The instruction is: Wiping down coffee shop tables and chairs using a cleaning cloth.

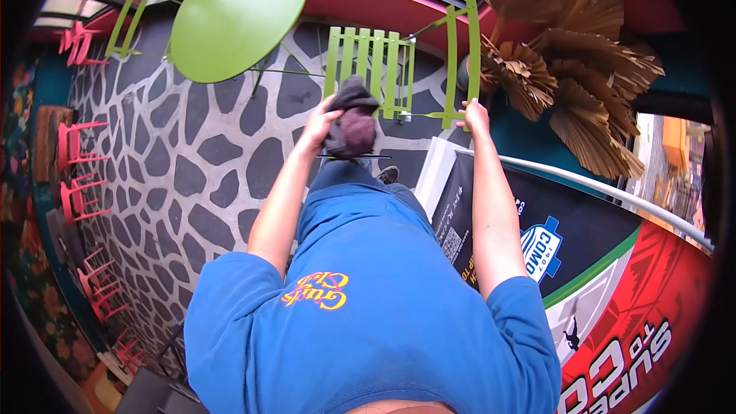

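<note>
My left hand (319, 125) holds a bunched dark grey and purplish cloth (357, 123) in front of my legs. At the end of a backrest post of a green slatted folding chair (452, 69), my right hand (476, 117) has its fingers around the edge. The chair's slatted seat (371, 60) lies between the two hands, partly covered by the cloth. Just under the cloth runs a thin dark straight edge (379, 156); what it belongs to is hidden.
A green oval-looking table (238, 17) stands ahead left, with another green chair (127, 23) beyond. Dried palm fronds (598, 69) spread at the right. A printed banner (575, 264) with a white rail (604, 187) stands close on my right. Pink chairs (80, 144) line the left wall.
</note>
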Motion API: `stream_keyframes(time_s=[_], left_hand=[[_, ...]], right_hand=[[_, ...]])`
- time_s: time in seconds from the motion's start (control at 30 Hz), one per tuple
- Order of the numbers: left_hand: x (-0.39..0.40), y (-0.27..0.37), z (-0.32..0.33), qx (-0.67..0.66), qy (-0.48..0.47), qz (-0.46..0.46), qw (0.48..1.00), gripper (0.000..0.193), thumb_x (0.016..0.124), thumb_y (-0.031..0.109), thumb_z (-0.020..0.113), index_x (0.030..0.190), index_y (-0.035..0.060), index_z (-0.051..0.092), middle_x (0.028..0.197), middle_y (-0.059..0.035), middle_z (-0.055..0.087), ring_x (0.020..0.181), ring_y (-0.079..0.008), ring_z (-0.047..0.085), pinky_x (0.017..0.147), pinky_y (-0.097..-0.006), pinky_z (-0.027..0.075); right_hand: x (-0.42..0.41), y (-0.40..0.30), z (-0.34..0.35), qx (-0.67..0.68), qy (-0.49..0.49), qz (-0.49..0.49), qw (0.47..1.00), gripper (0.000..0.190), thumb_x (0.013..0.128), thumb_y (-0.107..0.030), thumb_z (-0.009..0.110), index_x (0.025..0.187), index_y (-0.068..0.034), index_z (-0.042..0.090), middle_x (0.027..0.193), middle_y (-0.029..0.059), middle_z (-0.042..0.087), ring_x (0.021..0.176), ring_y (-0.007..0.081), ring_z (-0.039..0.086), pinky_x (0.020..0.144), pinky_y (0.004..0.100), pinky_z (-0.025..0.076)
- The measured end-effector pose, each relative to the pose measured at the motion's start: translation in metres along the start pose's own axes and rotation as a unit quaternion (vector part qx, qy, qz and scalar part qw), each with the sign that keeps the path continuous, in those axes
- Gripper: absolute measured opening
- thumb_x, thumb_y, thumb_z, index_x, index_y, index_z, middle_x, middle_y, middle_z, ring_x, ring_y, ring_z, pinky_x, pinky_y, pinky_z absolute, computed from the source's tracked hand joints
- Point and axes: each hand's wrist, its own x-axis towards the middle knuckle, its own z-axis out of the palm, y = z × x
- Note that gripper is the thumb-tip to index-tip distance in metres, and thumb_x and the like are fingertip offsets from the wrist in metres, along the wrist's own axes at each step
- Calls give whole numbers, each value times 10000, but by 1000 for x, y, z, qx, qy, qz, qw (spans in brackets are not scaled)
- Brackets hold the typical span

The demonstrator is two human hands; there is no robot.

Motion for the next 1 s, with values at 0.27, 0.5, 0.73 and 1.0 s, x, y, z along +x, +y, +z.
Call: stream_keyframes(time_s=[0.27,0.5,0.73,1.0], left_hand=[[-98,-2,-181,-96,305,84,944,456,952,125,584,1397,50,519,1310,-100,608,1176,-225,602,1021,-353,466],[-87,-51,-259,-95,380,-7,920,473,948,63,559,1420,48,523,1319,-109,612,1184,-232,602,1028,-362,459],[-40,15,-322,28,363,-49,930,516,915,66,578,1429,67,537,1356,-107,613,1216,-210,590,1039,-321,442],[-63,35,-377,8,464,-23,886,506,905,50,609,1408,66,563,1308,-108,647,1175,-214,614,1025,-310,447]], right_hand=[[-28,-4,-4,-64,31,-27,997,542,1068,-414,280,1190,2,607,1073,173,717,626,293,731,529,369,577],[-46,-26,17,-94,124,60,986,404,1026,-330,416,1101,-14,657,842,186,723,616,289,735,506,375,608],[-35,-18,15,-96,167,130,973,482,1046,-424,375,1227,-38,601,929,188,716,621,301,733,466,400,593],[-26,-21,26,-84,197,140,967,569,1053,-480,327,1394,-52,483,1229,184,628,683,378,722,517,438,603]])
